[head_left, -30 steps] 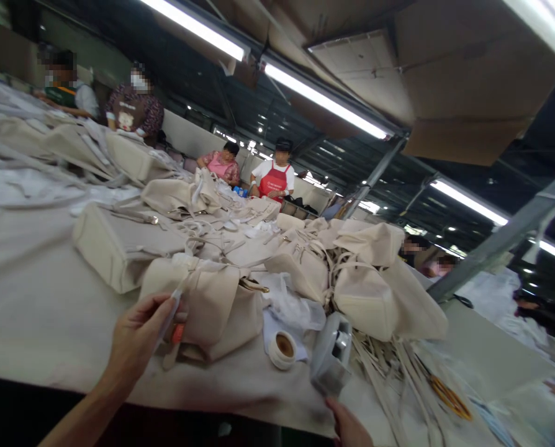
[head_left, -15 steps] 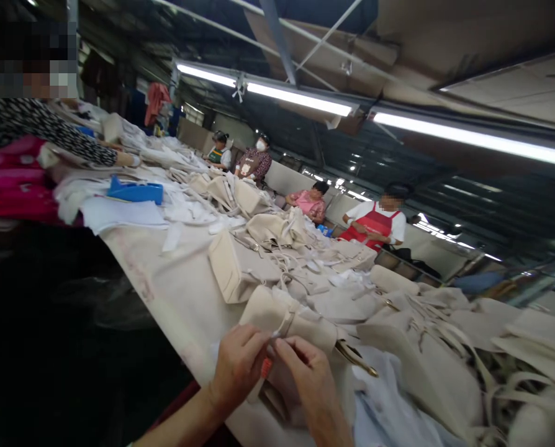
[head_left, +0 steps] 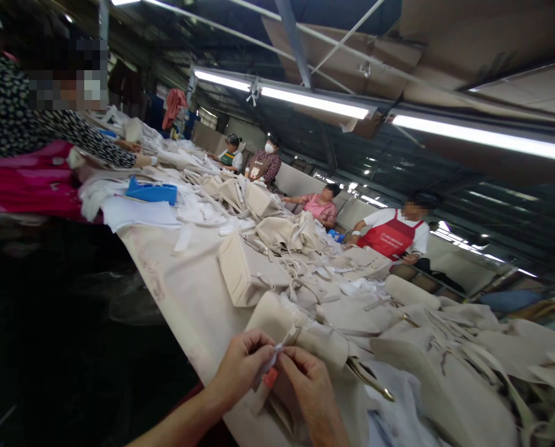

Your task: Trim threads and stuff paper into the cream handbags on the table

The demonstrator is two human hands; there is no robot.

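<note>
While left grip (head_left: 243, 366) and right grip (head_left: 312, 385) nearly meet, both pinch a small white strip (head_left: 276, 353). Beige bag (head_left: 321, 344) lies on the counter (head_left: 179, 279), just beyond both grips; orange piece (head_left: 270, 377) shows just below the strip.

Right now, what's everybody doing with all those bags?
The person wearing the camera has the left hand and right hand together, fingertips pinching a small whitish strip in front of a beige bag. A red-orange tag shows just below the fingers. More beige bags are heaped along the table. Other people are around it, one in a red apron.
</note>
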